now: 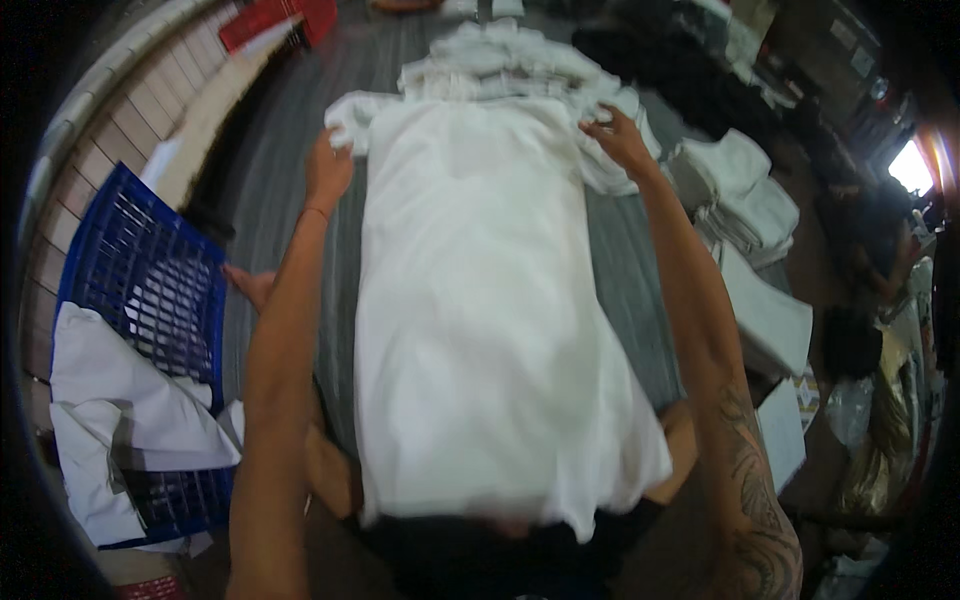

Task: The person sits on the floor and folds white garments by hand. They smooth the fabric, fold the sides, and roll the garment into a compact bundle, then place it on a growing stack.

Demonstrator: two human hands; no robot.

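Observation:
A white garment (480, 300), seemingly a T-shirt, lies lengthwise in front of me, its near edge hanging over my lap. My left hand (328, 171) grips the white cloth at its far left corner, by what looks like a sleeve. On the far right corner, my right hand (616, 141) pinches the cloth between thumb and fingers. Just beyond both hands sits a heap of white garments (510, 56), partly touching the spread one. Motion blur hides the exact finger contact and the seams.
The grey table (341, 285) shows on both sides of the cloth. Folded white stacks (739, 187) stand at right, dark cloth (652, 67) behind. At left are a blue plastic crate (169, 262) with white sheets over it and a red crate (315, 19). Another person (874, 232) is far right.

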